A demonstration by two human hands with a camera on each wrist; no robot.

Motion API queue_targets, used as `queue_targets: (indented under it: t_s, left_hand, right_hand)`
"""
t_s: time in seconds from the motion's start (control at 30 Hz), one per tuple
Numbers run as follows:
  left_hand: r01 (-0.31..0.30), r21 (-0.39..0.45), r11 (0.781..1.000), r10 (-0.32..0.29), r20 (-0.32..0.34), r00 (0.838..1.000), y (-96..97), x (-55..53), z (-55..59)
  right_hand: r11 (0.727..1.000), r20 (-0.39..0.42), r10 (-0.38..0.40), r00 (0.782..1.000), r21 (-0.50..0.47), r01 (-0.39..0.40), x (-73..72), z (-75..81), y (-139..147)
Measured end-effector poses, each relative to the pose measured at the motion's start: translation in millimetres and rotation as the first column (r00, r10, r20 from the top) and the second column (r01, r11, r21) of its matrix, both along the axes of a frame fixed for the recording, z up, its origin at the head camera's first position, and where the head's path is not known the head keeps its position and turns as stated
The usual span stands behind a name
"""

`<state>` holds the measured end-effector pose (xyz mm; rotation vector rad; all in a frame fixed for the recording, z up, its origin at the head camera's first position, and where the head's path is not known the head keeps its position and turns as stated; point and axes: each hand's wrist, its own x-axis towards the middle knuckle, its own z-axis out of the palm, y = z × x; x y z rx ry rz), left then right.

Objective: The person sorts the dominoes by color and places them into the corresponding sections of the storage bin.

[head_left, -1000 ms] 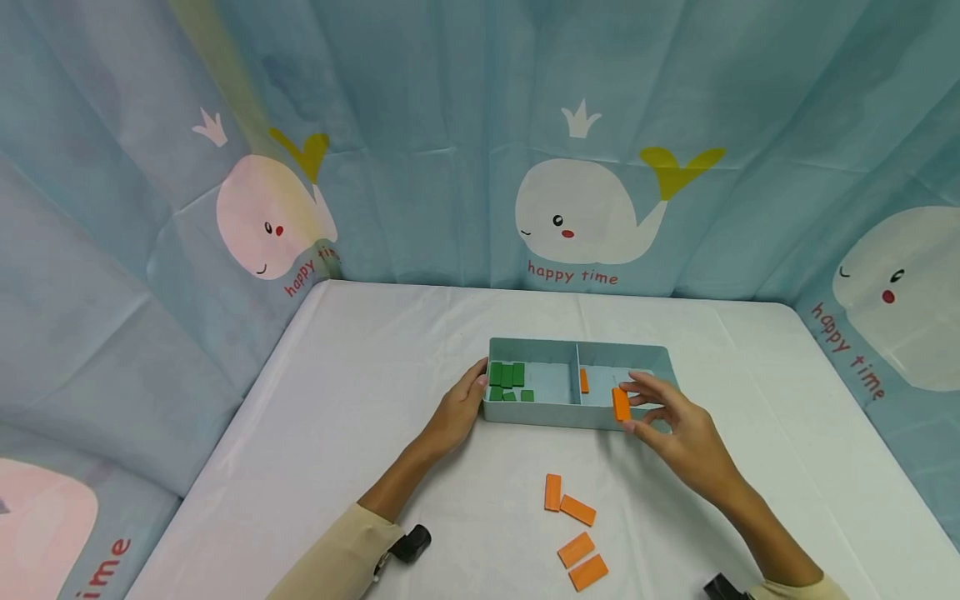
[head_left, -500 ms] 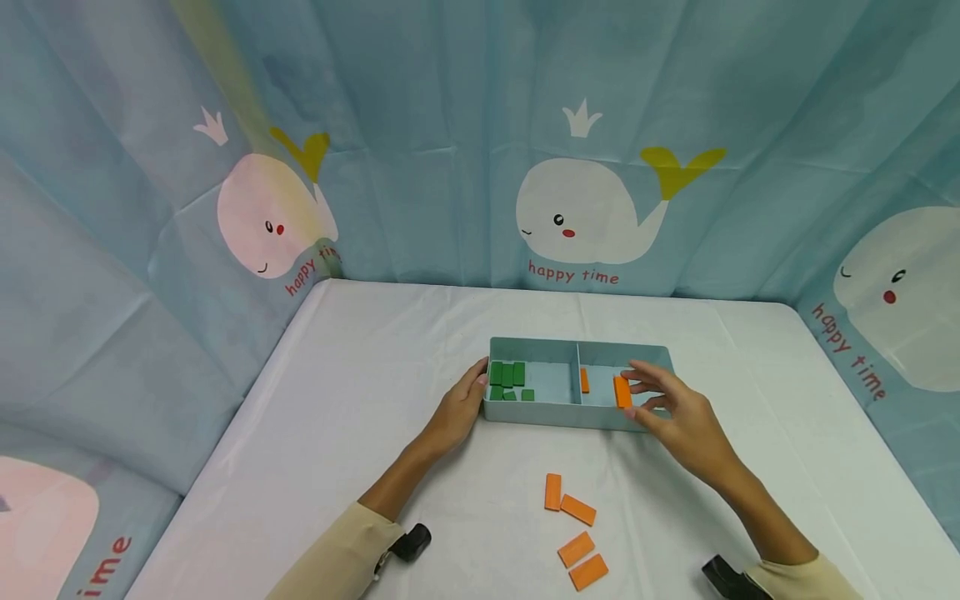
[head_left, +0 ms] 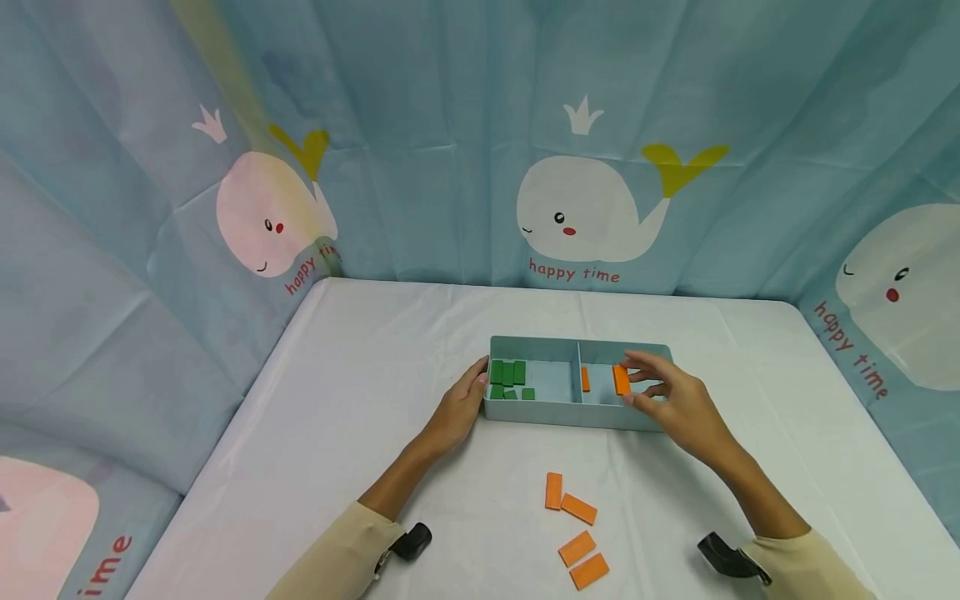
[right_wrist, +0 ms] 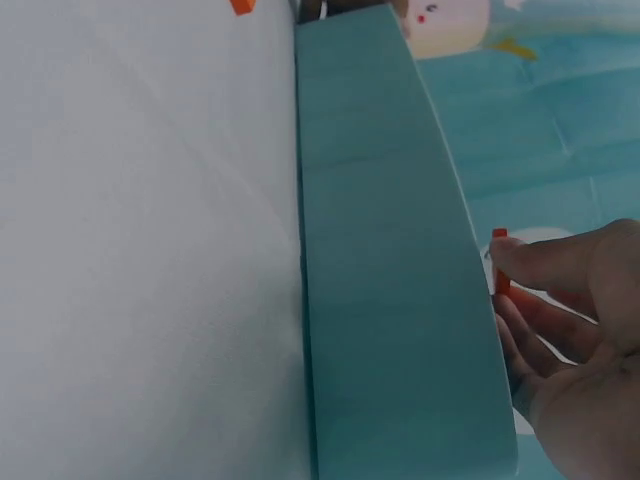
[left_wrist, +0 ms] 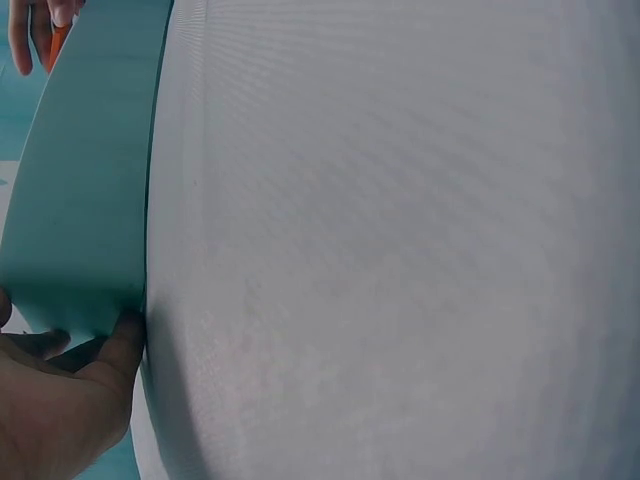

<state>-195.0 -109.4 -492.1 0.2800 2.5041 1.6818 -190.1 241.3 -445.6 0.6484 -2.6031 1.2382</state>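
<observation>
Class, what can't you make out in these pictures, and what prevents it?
Head view: part of the right compartment; the right hand covers it.
Left wrist view: the inside of the box; its outer side blocks it.
Right wrist view: most of a loose orange piece; the top edge cuts it off.

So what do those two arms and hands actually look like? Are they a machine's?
No, a person's. The left grip and right grip are human hands without gloves. The left sleeve and right sleeve are beige, ending short of the hands. A small black device shows by the left cuff and another by the right, probably cameras.
</observation>
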Motion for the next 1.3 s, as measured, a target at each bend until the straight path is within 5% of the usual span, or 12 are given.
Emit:
queue_targets:
  t_s: [0.6, 1.3]
  left_hand:
    - [-0.003, 0.006, 1.000, 0.003, 0.012, 1.000, 0.4, -0.7, -1.2]
    - [0.007, 0.008, 1.000, -0.008, 0.017, 1.000, 1.4, 0.4, 0.2]
  right_hand:
    - [0.992, 0.153, -0.033, 0.988, 0.127, 0.013, -28.6, 1.8, -4]
    - [0.989, 0.295, -0.010, 0.955, 0.147, -0.035, -47.7, -3.6, -14]
